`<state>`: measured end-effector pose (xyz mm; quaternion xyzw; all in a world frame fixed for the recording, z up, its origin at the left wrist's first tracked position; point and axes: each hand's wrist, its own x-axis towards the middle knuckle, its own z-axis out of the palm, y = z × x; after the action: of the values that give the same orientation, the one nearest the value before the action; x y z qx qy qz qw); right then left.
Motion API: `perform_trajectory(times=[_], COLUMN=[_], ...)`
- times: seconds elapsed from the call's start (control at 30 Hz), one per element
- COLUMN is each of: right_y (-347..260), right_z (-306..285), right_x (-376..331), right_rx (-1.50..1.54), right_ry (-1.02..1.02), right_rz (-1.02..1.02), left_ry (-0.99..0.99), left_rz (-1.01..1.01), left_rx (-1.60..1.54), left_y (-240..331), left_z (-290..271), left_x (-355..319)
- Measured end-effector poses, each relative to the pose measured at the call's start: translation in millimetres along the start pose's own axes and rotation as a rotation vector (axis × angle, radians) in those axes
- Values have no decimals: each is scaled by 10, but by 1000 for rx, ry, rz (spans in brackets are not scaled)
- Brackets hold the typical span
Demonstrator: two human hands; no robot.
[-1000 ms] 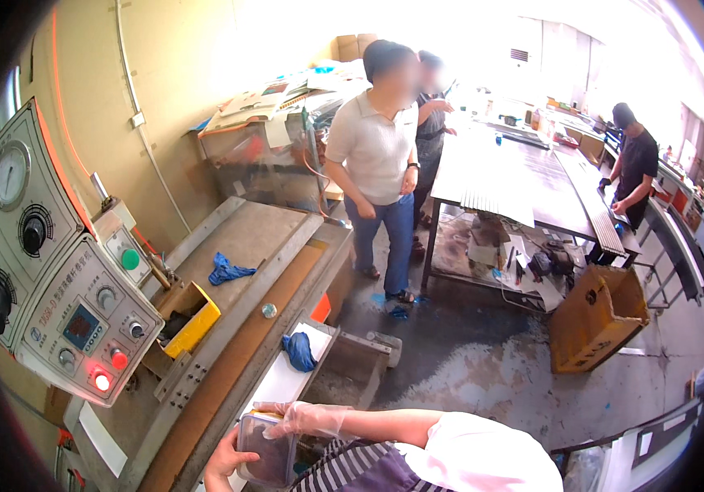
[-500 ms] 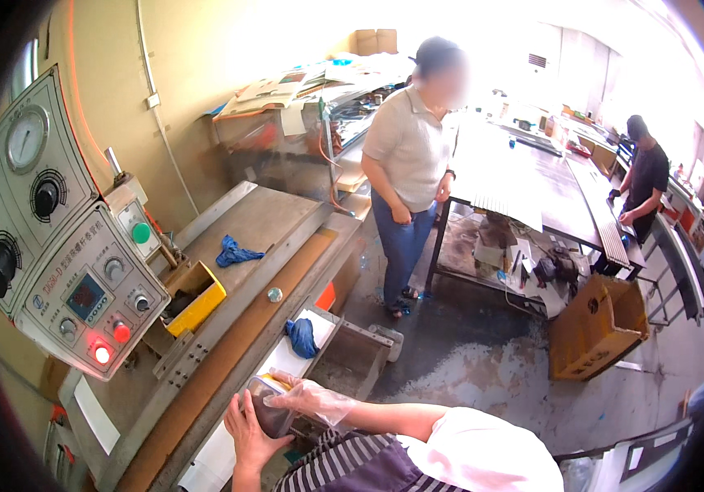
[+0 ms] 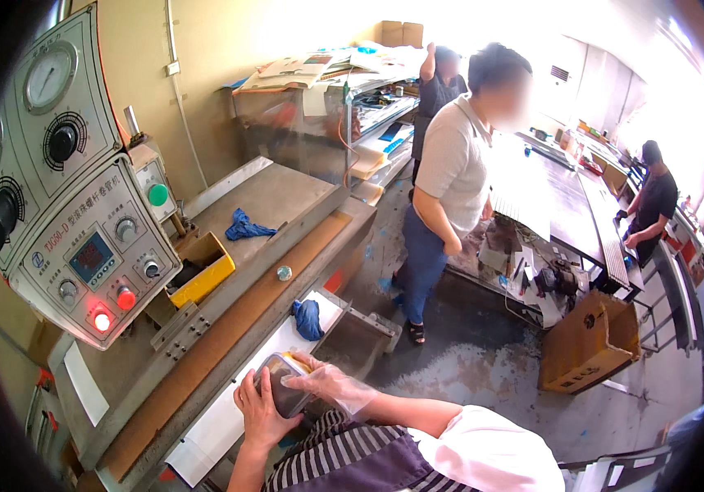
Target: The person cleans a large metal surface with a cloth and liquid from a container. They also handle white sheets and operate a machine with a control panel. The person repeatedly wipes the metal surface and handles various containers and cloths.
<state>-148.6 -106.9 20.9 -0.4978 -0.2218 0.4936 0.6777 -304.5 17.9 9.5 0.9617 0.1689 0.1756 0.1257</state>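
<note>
A rounded container (image 3: 288, 397) with a pale rim and dark inside is held tilted over the near end of the machine's front. My bare left hand (image 3: 263, 412) wraps its left side, with the thumb underneath. On its right side my right hand (image 3: 323, 384), in a clear plastic glove, grips near the rim. A bit of yellow shows at the rim by the right fingers; I cannot make out what it is. Just beyond lies a crumpled blue cloth (image 3: 308, 320) on a long white strip (image 3: 225, 418).
At left stands a control panel (image 3: 93, 250) with knobs and a lit red lamp. A yellow bin (image 3: 204, 279) and another blue cloth (image 3: 247, 225) rest on the machine bed. A person in a light shirt (image 3: 450, 164) stands ahead; two others are farther off. A cardboard box (image 3: 585, 344) sits on the floor.
The person in the light shirt has come closer and to the right, uncovering another person behind. My view has shifted slightly; both hands keep their hold on the container.
</note>
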Motion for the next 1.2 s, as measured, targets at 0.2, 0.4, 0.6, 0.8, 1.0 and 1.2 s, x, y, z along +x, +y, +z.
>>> perform_trajectory(times=[0.2, 0.4, 0.6, 0.8, 1.0, 1.2], right_y=[-49, -185, -178, -556, -826, -1060], right_z=[-171, -486, -1006, -1424, -2123, -2627], right_x=[-84, -62, 205, 467, 767, 1012], right_rx=[-78, 41, -14, -19, 186, 209], right_ry=[208, 346, 409, 469, 562, 626], right_rz=[48, 70, -68, -176, -168, -150], left_ry=[111, 320, 359, 177, 175, 185], left_rz=[16, -94, -180, -144, -57, -162], left_rx=[-115, -350, -469, -356, -320, -167], left_y=[-86, -143, -277, -191, -367, -1295], left_z=[76, 127, 211, 286, 546, 1217], left_x=[16, -19, -2, 605, 2184, 3860])
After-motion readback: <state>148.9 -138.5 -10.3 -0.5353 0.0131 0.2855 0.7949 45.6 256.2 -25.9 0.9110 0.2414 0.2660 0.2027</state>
